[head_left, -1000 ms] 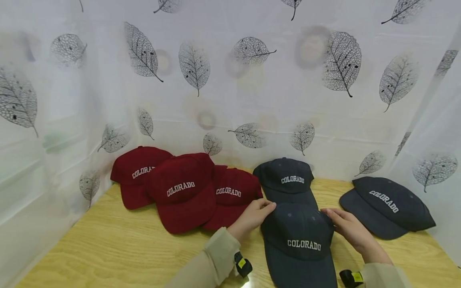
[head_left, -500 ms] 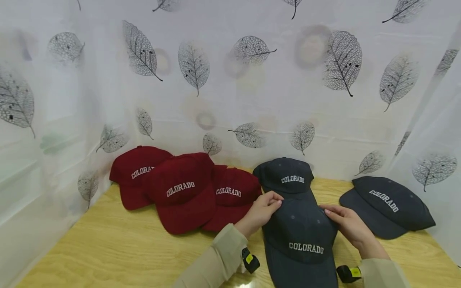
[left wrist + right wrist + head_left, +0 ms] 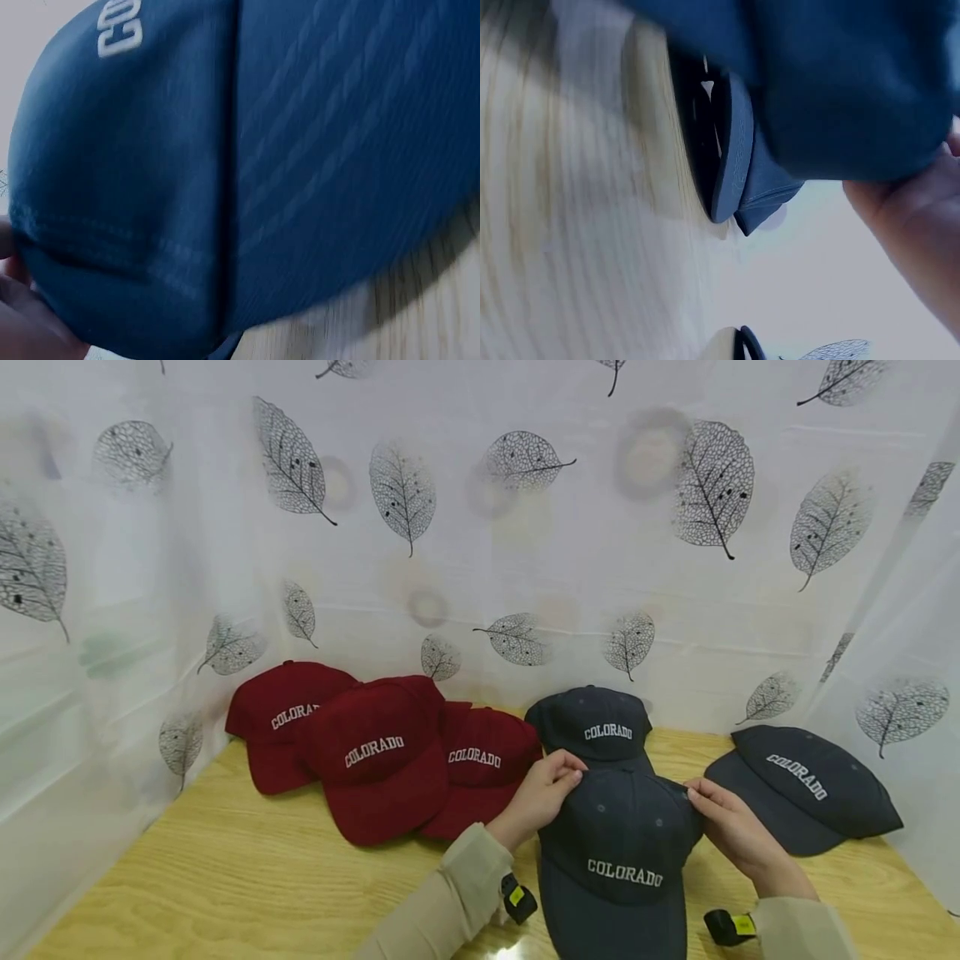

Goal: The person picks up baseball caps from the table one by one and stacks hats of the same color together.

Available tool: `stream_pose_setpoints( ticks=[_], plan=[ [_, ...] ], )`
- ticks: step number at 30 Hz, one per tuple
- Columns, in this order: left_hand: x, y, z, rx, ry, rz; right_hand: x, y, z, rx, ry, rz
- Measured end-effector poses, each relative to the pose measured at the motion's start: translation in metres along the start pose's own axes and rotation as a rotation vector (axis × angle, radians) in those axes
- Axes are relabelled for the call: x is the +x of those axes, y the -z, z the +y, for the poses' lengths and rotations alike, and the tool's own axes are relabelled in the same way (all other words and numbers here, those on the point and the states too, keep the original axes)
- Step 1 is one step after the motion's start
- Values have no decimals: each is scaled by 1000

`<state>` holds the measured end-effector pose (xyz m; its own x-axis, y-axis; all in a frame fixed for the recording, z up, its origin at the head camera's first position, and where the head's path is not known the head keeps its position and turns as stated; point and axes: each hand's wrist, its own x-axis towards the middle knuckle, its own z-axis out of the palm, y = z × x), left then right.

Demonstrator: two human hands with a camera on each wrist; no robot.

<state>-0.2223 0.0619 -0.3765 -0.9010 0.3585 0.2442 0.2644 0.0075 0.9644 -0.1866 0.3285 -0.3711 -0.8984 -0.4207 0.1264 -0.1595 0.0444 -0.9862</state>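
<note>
A dark navy baseball cap (image 3: 611, 843) with white COLORADO lettering is pinched on both sides of its crown. My left hand (image 3: 536, 800) grips the left back edge, and my right hand (image 3: 738, 837) the right back edge. Its brim points toward me. In the left wrist view the cap (image 3: 150, 150) fills most of the picture, with the left fingers at the crown's edge. The right wrist view shows the raised cap (image 3: 847, 90) and wooden tabletop below it. Behind it, a second navy cap (image 3: 592, 718) is partly covered by the held one.
Three overlapping dark red caps (image 3: 382, 777) lie at the left back of the wooden table (image 3: 225, 868). Another navy cap (image 3: 813, 785) rests tilted at the right. A white curtain with leaf prints (image 3: 450, 568) closes off the back and sides.
The left hand has risen and moved right along the cap's back edge, then slightly left. The held cap has tilted a little and shifted slightly left; the other caps stay put.
</note>
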Motion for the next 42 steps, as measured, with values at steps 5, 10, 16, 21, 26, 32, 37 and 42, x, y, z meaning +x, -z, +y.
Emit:
stream_pose_setpoints(
  ticks=[5,10,16,21,26,32,37,42],
  plan=[
    [-2,-3,4,-49,-65,39,1,-6,-7,-168,-51,-22],
    [-4,-6,4,-73,-96,55,2,-10,-13,-247,-69,-150],
    [-7,-8,6,-65,-96,40,3,-14,-19,-144,-20,-259],
    [-6,-5,6,-31,-92,20,2,-15,-22,-51,94,-280],
    [-5,0,9,45,44,-120,0,-15,-22,-26,140,-240],
    [-5,3,9,53,37,-370,0,-15,-22,-93,130,-242],
    [-5,2,10,15,-61,-377,0,-10,-23,-182,87,-240],
    [-6,3,14,4,-95,-289,-2,-3,-21,-318,-94,-216]
  ],
)
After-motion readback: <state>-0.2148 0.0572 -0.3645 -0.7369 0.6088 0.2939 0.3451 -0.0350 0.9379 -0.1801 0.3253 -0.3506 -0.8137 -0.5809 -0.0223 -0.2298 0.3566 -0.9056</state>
